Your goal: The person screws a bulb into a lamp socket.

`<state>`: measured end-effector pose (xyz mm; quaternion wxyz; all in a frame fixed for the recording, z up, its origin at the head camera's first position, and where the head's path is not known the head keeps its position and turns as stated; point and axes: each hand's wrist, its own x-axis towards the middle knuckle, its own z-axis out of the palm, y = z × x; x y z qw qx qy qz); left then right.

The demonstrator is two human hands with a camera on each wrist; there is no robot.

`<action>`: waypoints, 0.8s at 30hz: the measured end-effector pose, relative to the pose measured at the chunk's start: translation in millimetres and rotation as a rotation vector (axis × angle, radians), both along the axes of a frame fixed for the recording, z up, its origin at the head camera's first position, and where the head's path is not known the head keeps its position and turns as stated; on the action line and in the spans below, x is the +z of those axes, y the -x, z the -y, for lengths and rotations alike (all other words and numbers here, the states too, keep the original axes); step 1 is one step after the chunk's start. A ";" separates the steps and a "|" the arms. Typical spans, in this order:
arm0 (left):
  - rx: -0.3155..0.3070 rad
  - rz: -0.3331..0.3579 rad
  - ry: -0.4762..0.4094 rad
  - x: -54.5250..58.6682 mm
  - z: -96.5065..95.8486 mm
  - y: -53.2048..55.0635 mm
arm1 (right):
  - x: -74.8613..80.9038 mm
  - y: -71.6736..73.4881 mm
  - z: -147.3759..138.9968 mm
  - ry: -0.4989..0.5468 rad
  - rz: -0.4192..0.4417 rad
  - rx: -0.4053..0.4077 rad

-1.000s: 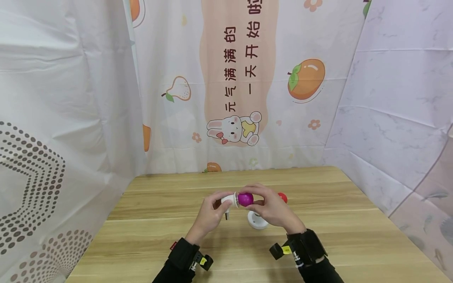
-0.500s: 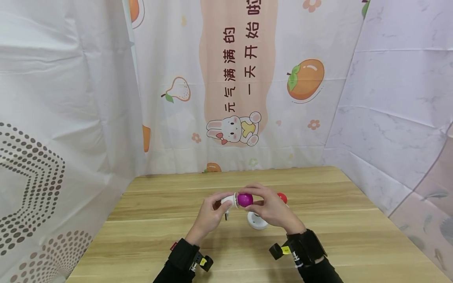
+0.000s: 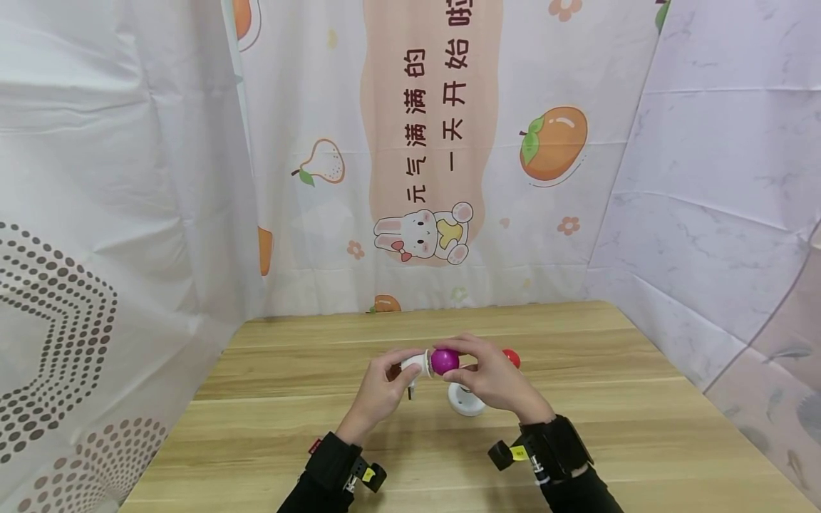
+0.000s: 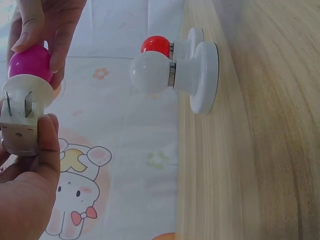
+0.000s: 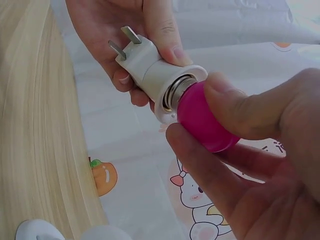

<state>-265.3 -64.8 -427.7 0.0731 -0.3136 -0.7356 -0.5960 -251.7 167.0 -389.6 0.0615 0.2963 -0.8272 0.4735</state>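
My left hand [image 3: 378,393] grips a white plug-in lamp socket [image 5: 150,67], its two flat metal prongs standing out from the side. A magenta light bulb [image 5: 204,116] sits with its metal screw base partly inside the socket's mouth, several threads showing at the rim in the right wrist view. My right hand [image 3: 494,374] pinches the bulb's round globe between thumb and fingers. Both hands are held above the table, socket and bulb lying roughly sideways in line. In the left wrist view the bulb [image 4: 31,64] meets the socket's flared collar.
Beyond the hands stand two round white lamp bases on the wooden table [image 3: 308,427]. One carries a white bulb [image 4: 151,72], the other a red bulb [image 4: 156,45]. A printed curtain [image 3: 321,235] hangs along the table's back edge.
Both hands stay nearly in place. The right fingers shift slightly on the magenta bulb, which stays at the socket's mouth.
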 end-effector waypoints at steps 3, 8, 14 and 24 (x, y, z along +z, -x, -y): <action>0.001 0.000 0.000 0.3 -0.2 -0.3 | 0.1 0.0 0.0 0.007 0.014 0.000; 0.003 -0.002 0.008 0.7 -0.3 -0.8 | 0.5 -0.5 0.0 0.004 0.027 -0.006; 0.005 0.006 0.004 -0.7 -0.8 -0.4 | 1.7 -1.8 0.7 -0.019 0.022 -0.023; 0.017 0.012 0.013 -0.8 -1.9 -0.1 | 3.9 -3.8 1.7 -0.022 0.053 -0.052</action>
